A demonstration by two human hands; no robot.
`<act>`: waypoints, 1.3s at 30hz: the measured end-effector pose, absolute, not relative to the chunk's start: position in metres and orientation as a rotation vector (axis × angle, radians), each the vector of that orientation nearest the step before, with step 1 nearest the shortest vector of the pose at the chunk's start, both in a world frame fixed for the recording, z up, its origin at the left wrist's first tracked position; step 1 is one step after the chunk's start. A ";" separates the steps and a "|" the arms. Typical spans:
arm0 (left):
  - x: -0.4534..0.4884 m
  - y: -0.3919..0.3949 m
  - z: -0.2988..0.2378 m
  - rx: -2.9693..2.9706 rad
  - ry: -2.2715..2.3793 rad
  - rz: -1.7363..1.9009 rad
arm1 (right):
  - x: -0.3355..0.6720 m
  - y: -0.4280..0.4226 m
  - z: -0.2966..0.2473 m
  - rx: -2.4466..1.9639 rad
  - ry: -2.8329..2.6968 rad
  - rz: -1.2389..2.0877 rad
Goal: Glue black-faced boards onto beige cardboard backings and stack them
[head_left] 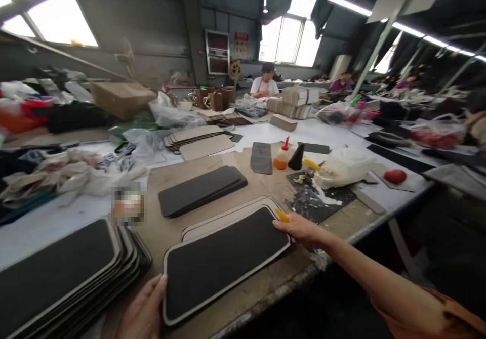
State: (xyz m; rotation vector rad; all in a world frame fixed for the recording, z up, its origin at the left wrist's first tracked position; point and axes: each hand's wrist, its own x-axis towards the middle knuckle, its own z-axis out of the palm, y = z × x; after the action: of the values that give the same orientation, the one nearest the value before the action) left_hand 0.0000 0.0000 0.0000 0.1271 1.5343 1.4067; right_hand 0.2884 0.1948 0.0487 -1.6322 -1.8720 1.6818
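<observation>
A black rounded rectangular panel with a pale border is held at a tilt over the near edge of the worktable. My left hand grips its left end, thumb on the edge. At the far right corner, my right hand pinches the panel and also keeps a small yellow tool between the fingers; its kind is mostly hidden. Just behind lie beige panels with dark edges, partly covered. Left of my left hand is a thick stack of similar black panels. Plain dark panels rest farther back.
To the right, a glue-smeared dark board bears a whitish plastic container. A red-tipped bottle and a black cone stand behind it. Beige panels and a cardboard box lie farther off. Across the room sits a person.
</observation>
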 end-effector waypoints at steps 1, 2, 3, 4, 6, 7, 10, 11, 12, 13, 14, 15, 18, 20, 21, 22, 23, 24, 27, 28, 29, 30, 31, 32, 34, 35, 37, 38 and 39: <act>0.002 0.002 -0.001 0.097 1.502 1.415 | 0.289 0.196 0.047 -1.637 -1.886 1.697; 0.004 0.003 0.001 0.084 1.475 1.415 | 0.291 0.197 0.046 -1.642 -1.899 1.707; 0.007 0.005 0.003 0.079 1.467 1.407 | 0.292 0.199 0.047 -1.650 -1.914 1.713; 0.010 0.006 0.007 0.078 1.465 1.397 | 0.294 0.200 0.048 -1.664 -1.931 1.713; 0.013 0.009 0.014 0.065 1.471 1.386 | 0.294 0.203 0.048 -1.716 -1.965 1.697; 0.015 0.010 0.017 0.057 1.478 1.386 | 0.294 0.204 0.048 -1.755 -1.981 1.680; 0.016 0.011 0.021 0.072 1.482 1.389 | 0.292 0.207 0.043 -1.865 -2.050 1.619; 0.016 0.010 0.021 0.092 1.475 1.398 | 0.292 0.207 0.040 -1.884 -2.081 1.599; 0.016 0.010 0.021 0.120 1.463 1.413 | 0.293 0.208 0.037 -1.890 -2.113 1.581; 0.017 0.010 0.020 0.146 1.452 1.430 | 0.294 0.209 0.034 -1.879 -2.142 1.569; 0.017 0.009 0.020 0.170 1.444 1.450 | 0.295 0.211 0.029 -1.861 -2.162 1.560; 0.017 0.009 0.019 0.183 1.441 1.466 | 0.296 0.213 0.025 -1.844 -2.172 1.557; 0.017 0.010 0.017 0.170 1.456 1.504 | 0.300 0.220 0.011 -1.828 -2.148 1.579; 0.018 0.010 0.017 0.156 1.451 1.511 | 0.301 0.222 0.008 -1.847 -2.121 1.587; 0.018 0.009 0.018 0.154 1.437 1.504 | 0.301 0.221 0.009 -1.849 -2.118 1.587; 0.018 0.008 0.020 0.145 1.422 1.493 | 0.300 0.220 0.012 -1.845 -2.121 1.586; 0.018 0.007 0.021 0.133 1.406 1.479 | 0.299 0.218 0.016 -1.838 -2.130 1.585; 0.018 0.006 0.023 0.116 1.393 1.461 | 0.298 0.216 0.022 -1.835 -2.139 1.584; 0.015 0.006 0.027 0.058 1.385 1.393 | 0.291 0.210 0.036 -1.837 -2.134 1.605; 0.014 0.007 0.028 0.045 1.389 1.373 | 0.289 0.209 0.038 -1.834 -2.123 1.615; 0.013 0.008 0.028 0.035 1.393 1.355 | 0.288 0.208 0.039 -1.827 -2.112 1.627; 0.012 0.008 0.028 0.025 1.396 1.341 | 0.288 0.208 0.039 -1.819 -2.099 1.637; 0.012 0.009 0.028 0.016 1.396 1.329 | 0.288 0.208 0.038 -1.808 -2.086 1.645; 0.012 0.010 0.027 0.006 1.397 1.321 | 0.289 0.208 0.036 -1.799 -2.073 1.649; 0.012 0.010 0.026 -0.021 1.406 1.313 | 0.291 0.209 0.031 -1.783 -2.058 1.654; 0.012 0.011 0.025 -0.032 1.414 1.313 | 0.292 0.209 0.030 -1.774 -2.055 1.655; 0.012 0.011 0.023 -0.047 1.430 1.315 | 0.293 0.210 0.029 -1.770 -2.062 1.648; 0.011 0.011 0.022 -0.046 1.433 1.315 | 0.292 0.210 0.029 -1.782 -2.068 1.638; 0.011 0.011 0.022 -0.041 1.435 1.312 | 0.291 0.210 0.031 -1.799 -2.076 1.629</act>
State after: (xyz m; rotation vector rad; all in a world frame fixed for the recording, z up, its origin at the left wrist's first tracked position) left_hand 0.0109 0.0115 0.0216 -0.0413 1.4346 1.3125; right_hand 0.2911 0.2101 0.0305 -1.7990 -2.0758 1.6292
